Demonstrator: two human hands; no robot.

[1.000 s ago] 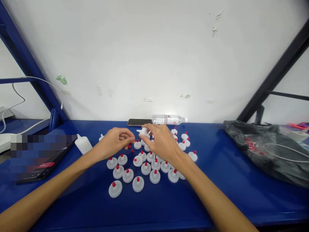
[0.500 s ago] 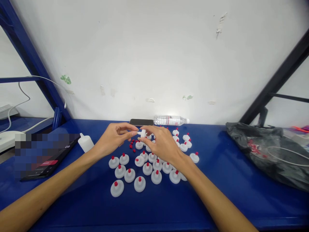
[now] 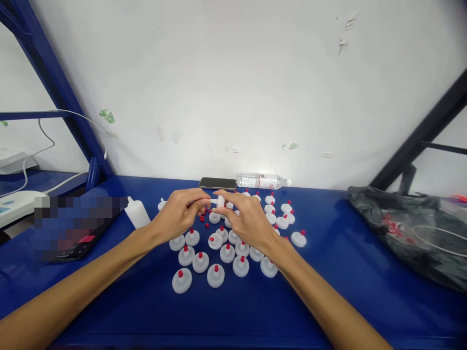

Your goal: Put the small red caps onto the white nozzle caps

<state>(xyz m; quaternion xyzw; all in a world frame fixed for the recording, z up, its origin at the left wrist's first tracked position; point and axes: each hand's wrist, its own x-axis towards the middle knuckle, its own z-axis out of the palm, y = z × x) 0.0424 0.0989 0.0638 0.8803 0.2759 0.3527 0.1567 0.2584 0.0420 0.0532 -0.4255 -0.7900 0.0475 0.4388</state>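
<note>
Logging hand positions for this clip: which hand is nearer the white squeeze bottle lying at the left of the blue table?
Left. The left hand sits just right of the squeeze bottle, with a gap between them. The right hand is farther right, beyond the left hand.

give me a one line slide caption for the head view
Both hands, left hand and right hand, pinch a small white nozzle cap above red-tipped caps on a blue table.

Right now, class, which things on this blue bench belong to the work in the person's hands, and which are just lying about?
In the work:
left hand and right hand, pinching one white cap between them
white caps with red tips
loose red tips

Lying about:
phone
water bottle
white squeeze bottle
black bag
tablet
</note>
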